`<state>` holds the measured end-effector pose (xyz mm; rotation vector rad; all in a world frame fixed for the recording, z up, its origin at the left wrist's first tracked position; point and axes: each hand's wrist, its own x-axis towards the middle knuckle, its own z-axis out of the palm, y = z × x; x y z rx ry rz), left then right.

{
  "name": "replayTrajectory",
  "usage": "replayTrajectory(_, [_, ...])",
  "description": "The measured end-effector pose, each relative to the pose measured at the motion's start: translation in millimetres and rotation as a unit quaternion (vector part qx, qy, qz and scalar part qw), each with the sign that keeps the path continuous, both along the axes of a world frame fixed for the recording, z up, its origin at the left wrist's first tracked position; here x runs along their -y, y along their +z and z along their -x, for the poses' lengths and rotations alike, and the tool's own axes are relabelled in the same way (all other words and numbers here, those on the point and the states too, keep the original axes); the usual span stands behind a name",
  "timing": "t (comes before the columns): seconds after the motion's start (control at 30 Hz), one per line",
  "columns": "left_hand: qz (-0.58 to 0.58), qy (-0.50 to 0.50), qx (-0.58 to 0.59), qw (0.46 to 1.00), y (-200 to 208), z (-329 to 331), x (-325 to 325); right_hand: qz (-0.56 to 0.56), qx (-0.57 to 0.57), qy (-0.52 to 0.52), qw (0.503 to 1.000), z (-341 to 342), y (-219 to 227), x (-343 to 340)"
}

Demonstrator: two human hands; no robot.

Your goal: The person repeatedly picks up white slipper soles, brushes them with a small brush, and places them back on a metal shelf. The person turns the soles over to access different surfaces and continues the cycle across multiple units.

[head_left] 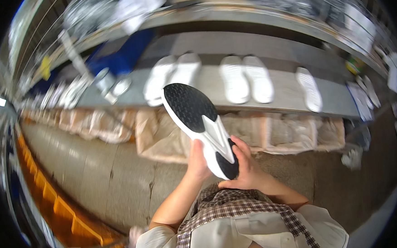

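A white shoe sole (212,134) with black tread patches is held up in front of me, its underside facing up. It slants, with the broad black end far and to the left, and the smaller black patch close to my body. My left hand (197,162) grips its left edge, the fingers mostly hidden underneath. On the right edge, my right hand (247,166) is closed around the near end, fingers over the side. Beyond the sole, a pair of white soles (172,75) lies on the grey bench (291,79), and another pair (246,79) lies to its right.
A single white sole (309,90) lies farther right on the bench. A blue bin (121,56) and a white cup (104,79) stand at the left. Lined bins (163,137) sit under the bench edge. Orange crates (63,209) line the left side, and a shelf (228,15) crosses above.
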<state>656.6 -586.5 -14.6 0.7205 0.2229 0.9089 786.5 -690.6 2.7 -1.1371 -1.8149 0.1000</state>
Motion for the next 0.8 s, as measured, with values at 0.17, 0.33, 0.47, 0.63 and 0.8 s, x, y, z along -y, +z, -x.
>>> replayTrajectory(0.17, [0.062,0.245,-0.029,0.967,-10,197,14,0.149,-0.145,0.141,0.968,120,-3,-60])
replayTrajectory(0.33, [0.074,0.426,-0.023,0.901,-12,320,42,0.396,-0.213,0.139,0.882,203,-13,-141])
replayTrajectory(0.47, [0.04,0.465,0.016,0.885,-21,365,40,0.311,-0.076,0.098,0.942,244,-33,-230])
replayTrajectory(0.63, [0.063,0.511,0.022,0.857,-37,399,4,0.122,0.01,0.026,0.992,272,-46,-356])
replayTrajectory(0.8, [0.058,0.549,0.009,0.834,-34,438,-76,0.083,0.215,-0.086,0.969,297,-42,-497])
